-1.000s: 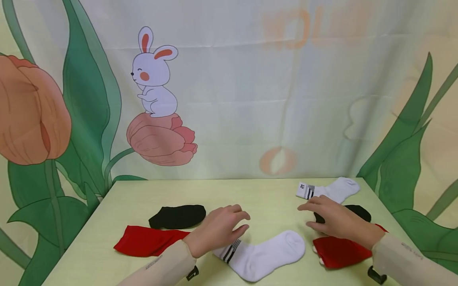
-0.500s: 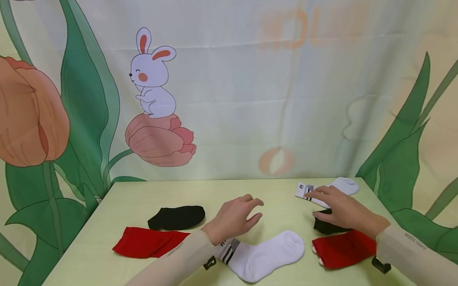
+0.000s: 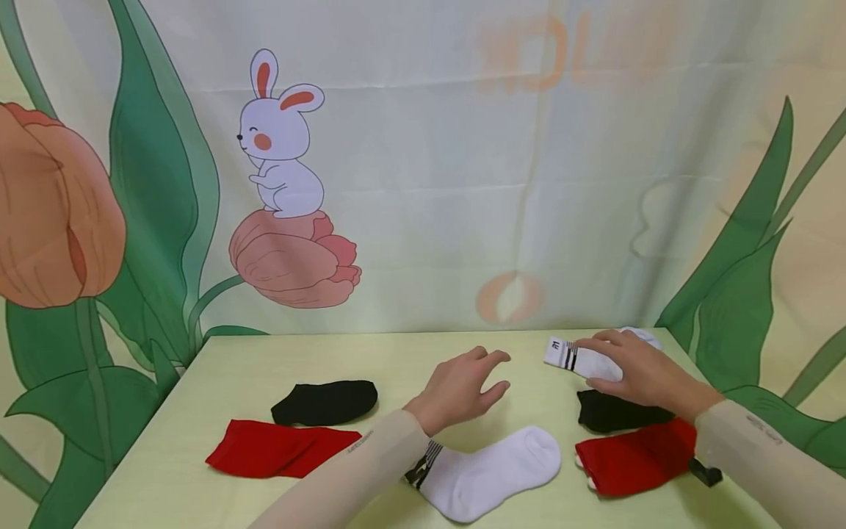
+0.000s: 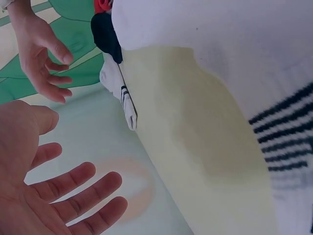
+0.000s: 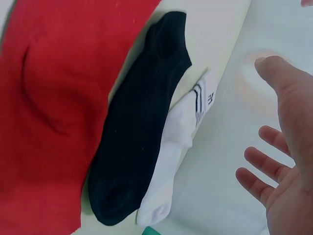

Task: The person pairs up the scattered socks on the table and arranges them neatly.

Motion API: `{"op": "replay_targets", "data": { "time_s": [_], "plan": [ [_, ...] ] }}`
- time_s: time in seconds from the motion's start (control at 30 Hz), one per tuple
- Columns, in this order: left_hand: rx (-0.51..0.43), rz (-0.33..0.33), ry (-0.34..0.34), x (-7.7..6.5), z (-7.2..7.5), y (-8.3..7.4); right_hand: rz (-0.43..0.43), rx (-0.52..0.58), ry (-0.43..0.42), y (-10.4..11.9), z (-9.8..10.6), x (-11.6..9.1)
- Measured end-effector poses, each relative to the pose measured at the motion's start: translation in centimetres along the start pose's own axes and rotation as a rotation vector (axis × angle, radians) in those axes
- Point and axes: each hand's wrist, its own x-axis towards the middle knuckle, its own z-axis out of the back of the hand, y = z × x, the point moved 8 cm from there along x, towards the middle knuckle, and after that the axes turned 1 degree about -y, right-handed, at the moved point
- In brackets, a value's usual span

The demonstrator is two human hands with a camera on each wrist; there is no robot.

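Observation:
My left hand (image 3: pixel 463 391) hovers above the table's middle, fingers spread and loosely bent, holding nothing. Below it lies a white sock (image 3: pixel 492 470) with black stripes at its cuff, partly hidden by the left sleeve. At the right, my right hand (image 3: pixel 634 371) hangs over another striped white sock (image 3: pixel 562 354), hiding part of it in the head view. The right wrist view shows a gap between the right hand (image 5: pixel 293 142) and that white sock (image 5: pixel 178 120). Nearer the body are a black ankle sock (image 3: pixel 604 413) and a red sock (image 3: pixel 637 459).
On the table's left lie a second black ankle sock (image 3: pixel 327 402) and a second red sock (image 3: pixel 277 447). A printed curtain (image 3: pixel 423 184) with a rabbit and tulips hangs behind the pale yellow table (image 3: pixel 218 367).
My left hand has moved right and a little away from the body. The right hand has moved from over the black sock towards the far white sock. The socks stay in place.

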Motion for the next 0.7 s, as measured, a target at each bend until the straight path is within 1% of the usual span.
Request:
{"op": "replay_targets", "data": {
  "time_s": [0.2,0.53,0.7],
  "plan": [
    [0.003,0.015,0.016,1.8,-0.9,-0.3,-0.024,-0.017,0.004,-1.9,-0.4,0.3],
    [0.025,0.052,0.069,4.3,-3.2,-0.7,-0.138,-0.016,0.090,-4.2,-0.8,1.0],
    [0.037,0.077,0.091,5.3,-4.1,-1.0,-0.149,0.004,0.097,-5.0,-0.7,1.1]
  ]
}}
